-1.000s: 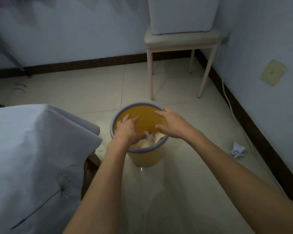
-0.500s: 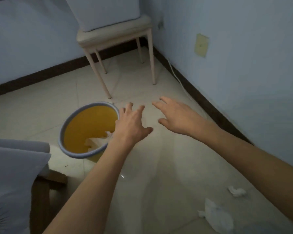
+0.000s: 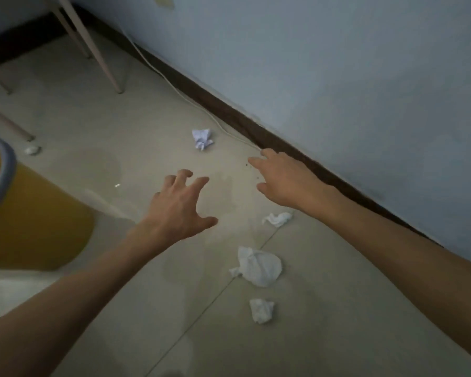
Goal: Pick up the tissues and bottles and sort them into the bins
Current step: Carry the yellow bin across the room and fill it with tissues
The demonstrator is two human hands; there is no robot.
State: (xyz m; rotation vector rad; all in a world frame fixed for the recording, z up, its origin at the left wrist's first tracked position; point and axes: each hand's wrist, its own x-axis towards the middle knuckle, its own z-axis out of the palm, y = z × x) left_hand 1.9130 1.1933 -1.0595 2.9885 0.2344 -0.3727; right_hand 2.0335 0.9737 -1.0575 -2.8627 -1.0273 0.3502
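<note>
Several crumpled white tissues lie on the tiled floor: one far ahead [image 3: 201, 138], a small one [image 3: 278, 219] under my right wrist, a large one [image 3: 259, 266] nearer me, and another [image 3: 261, 310] closest. A tiny wad [image 3: 32, 150] sits by a stool leg. My left hand [image 3: 178, 208] hovers with spread, slightly bent fingers and holds nothing. My right hand [image 3: 283, 178] reaches forward near the wall, fingers extended, empty. The yellow bin [image 3: 33, 219] with a grey rim stands at the left edge. No bottle is in view.
A blue wall with a dark baseboard [image 3: 256, 131] runs diagonally on the right, with a white cable [image 3: 174, 85] along it. Stool legs [image 3: 104, 63] stand at the upper left. White cloth [image 3: 8, 292] shows at the lower left.
My view swung right and down, away from the bin. Both hands left the bin, where tissue was dropped, and now hover over the floor tissues near the wall.
</note>
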